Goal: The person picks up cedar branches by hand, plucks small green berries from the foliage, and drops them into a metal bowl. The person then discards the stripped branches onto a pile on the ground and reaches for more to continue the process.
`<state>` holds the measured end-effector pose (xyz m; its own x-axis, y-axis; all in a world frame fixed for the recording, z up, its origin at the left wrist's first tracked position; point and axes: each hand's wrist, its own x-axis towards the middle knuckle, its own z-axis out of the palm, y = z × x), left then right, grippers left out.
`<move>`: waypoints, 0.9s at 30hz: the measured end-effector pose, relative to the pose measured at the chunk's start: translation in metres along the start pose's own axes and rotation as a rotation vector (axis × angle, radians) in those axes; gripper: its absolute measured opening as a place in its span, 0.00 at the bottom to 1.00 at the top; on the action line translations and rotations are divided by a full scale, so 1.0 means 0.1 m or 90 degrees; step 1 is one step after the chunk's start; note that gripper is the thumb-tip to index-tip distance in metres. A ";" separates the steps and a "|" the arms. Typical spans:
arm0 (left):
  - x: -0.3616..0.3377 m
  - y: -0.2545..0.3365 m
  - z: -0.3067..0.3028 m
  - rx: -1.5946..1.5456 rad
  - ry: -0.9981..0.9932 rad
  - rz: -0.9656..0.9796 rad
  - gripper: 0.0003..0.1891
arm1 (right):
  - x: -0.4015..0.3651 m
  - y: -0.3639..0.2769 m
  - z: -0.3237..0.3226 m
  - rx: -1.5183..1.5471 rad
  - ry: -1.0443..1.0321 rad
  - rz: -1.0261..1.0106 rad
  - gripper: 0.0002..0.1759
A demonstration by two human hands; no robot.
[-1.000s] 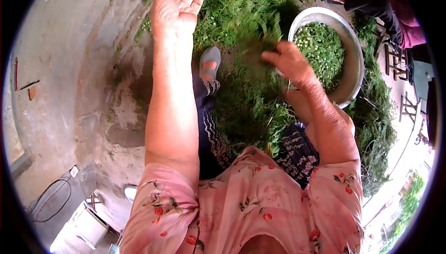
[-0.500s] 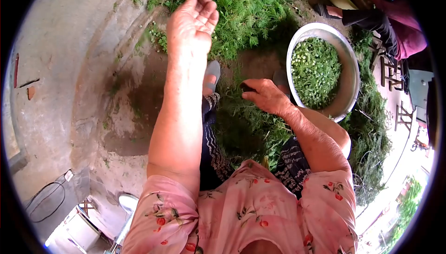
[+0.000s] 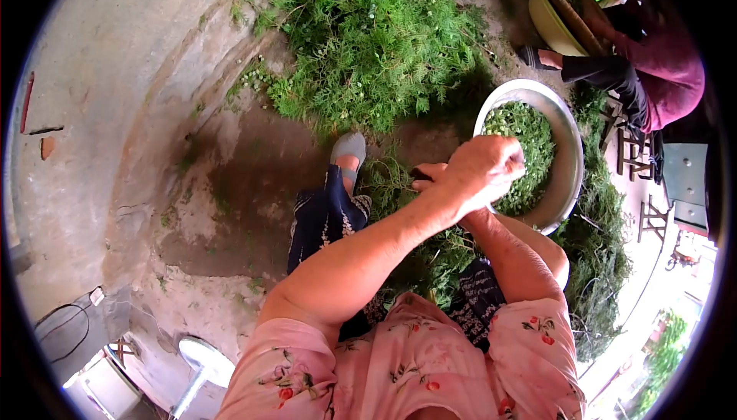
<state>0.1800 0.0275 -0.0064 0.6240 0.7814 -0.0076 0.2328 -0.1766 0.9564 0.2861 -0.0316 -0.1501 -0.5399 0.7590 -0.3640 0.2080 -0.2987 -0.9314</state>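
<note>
My left hand is over the near-left rim of a metal basin, its fingers curled in; whatever they hold, if anything, is hidden. In the basin lies a heap of green sprigs and small pale-green cones. My right hand is lower, just left of the basin and partly covered by my left forearm. Its thumb and fingers are closed near something small and dark, which I cannot make out. Cut green sprigs lie beneath it, around my legs.
A big pile of leafy evergreen branches lies on the ground ahead. More branches lie right of the basin. At upper right, a person sits by a yellow tub. Small wooden stools stand at the right.
My left hand has swung from above the branch pile, rightward and closer, to the basin, crossing over my right hand. My right hand has shifted slightly. The view has tilted up a little.
</note>
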 end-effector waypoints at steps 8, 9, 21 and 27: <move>0.04 0.13 0.02 0.205 0.004 -0.013 0.08 | 0.55 -0.03 -0.42 -0.551 0.218 0.226 0.28; 0.06 0.10 0.01 0.142 0.025 0.038 0.08 | 0.69 -0.07 -0.48 -0.553 0.216 0.228 0.28; 0.22 0.13 -0.45 -0.285 0.291 0.038 0.06 | 2.31 -0.23 -1.09 -0.491 0.425 0.044 0.18; 0.25 0.05 -0.65 -0.305 0.315 -0.060 0.08 | 2.89 -0.26 -1.42 -0.400 0.430 0.084 0.34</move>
<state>0.1480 0.0847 0.0172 0.1770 0.9816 -0.0720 -0.1563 0.1002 0.9826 0.2402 0.2779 -0.2314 0.0674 0.9758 -0.2079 0.7441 -0.1880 -0.6410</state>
